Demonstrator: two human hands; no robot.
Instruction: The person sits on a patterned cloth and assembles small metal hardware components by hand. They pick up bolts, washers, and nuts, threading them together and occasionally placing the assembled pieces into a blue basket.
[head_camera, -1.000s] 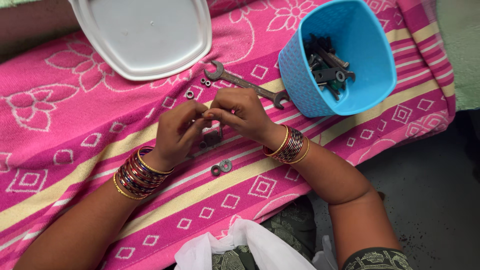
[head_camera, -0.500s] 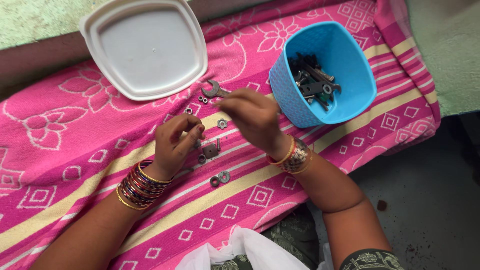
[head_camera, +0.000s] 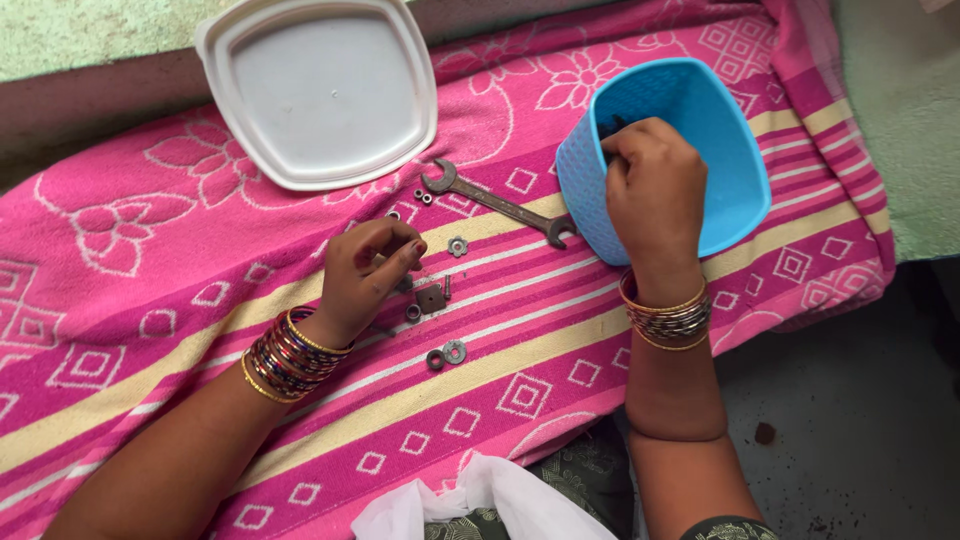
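Observation:
My left hand (head_camera: 365, 270) hovers over the pink towel (head_camera: 150, 300), thumb and fingertips pinched on a small metal part that is mostly hidden. Just right of it lie a small square plate (head_camera: 431, 297), a toothed washer (head_camera: 458, 245) and two round washers (head_camera: 445, 353). My right hand (head_camera: 655, 190) reaches into the blue plastic tub (head_camera: 745, 170), its fingertips down among dark bolts and hidden from view. A flat open-ended wrench (head_camera: 497, 203) lies between the two hands, one end against the tub's base.
A white square lid (head_camera: 325, 90) rests upside down at the towel's far edge. Tiny nuts (head_camera: 422, 196) sit by the wrench head. A white plastic bag (head_camera: 490, 505) lies on my lap. Dark floor shows to the right.
My right hand left the left hand, swung right and went into the blue tub. The left hand stayed over the towel, still pinched.

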